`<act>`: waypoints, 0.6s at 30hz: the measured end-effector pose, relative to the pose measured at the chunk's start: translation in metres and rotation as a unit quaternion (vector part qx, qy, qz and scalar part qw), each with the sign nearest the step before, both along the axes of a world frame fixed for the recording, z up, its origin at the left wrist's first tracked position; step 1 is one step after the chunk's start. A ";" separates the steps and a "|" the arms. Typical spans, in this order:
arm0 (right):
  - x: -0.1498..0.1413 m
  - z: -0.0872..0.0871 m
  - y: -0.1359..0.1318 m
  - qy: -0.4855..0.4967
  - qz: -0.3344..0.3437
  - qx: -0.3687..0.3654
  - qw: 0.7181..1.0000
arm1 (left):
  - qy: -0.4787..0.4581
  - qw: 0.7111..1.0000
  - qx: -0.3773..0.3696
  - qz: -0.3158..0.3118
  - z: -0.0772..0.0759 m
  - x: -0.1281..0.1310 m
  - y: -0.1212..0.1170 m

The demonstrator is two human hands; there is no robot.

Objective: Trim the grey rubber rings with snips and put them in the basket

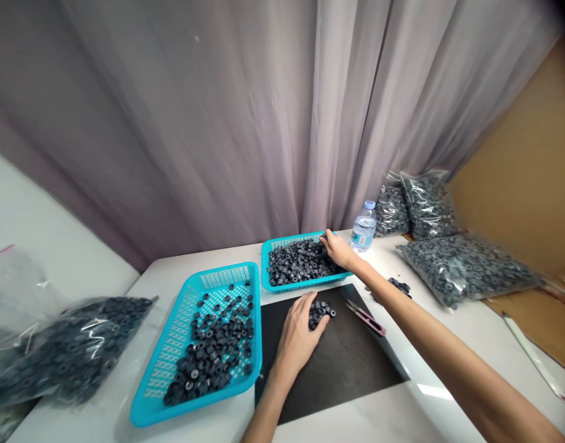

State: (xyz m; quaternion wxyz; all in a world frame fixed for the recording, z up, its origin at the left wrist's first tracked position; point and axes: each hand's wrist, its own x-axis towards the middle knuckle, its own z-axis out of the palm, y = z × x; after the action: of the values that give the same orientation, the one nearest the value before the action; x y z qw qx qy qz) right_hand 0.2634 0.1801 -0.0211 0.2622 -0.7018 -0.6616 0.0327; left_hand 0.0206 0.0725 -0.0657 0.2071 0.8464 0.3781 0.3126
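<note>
On the black mat, my left hand is cupped around the left side of a small pile of black ring-shaped parts, thumb and fingers apart. My right hand reaches over the right end of the far blue basket, which holds many of the same parts. Its fingers are closed, and something dark shows at the fingertips, too small to make out. The nearer blue basket stands left of the mat, with more black parts inside.
Pink-handled thread snips lie on the mat beneath my right forearm. A water bottle, filled bags and a few loose parts are at the right. Another filled bag lies left. A pale, slim tool rests far right.
</note>
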 end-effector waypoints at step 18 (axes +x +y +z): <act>-0.049 -0.001 -0.102 0.052 0.152 0.106 0.981 | -0.039 0.999 0.002 0.023 -0.009 0.006 0.005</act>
State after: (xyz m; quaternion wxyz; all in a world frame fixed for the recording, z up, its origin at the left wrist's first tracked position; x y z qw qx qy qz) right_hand 0.2145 0.0780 -0.0224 0.3609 -0.5584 -0.7459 0.0384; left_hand 0.0263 0.0779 -0.0743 0.2130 0.8251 0.3886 0.3504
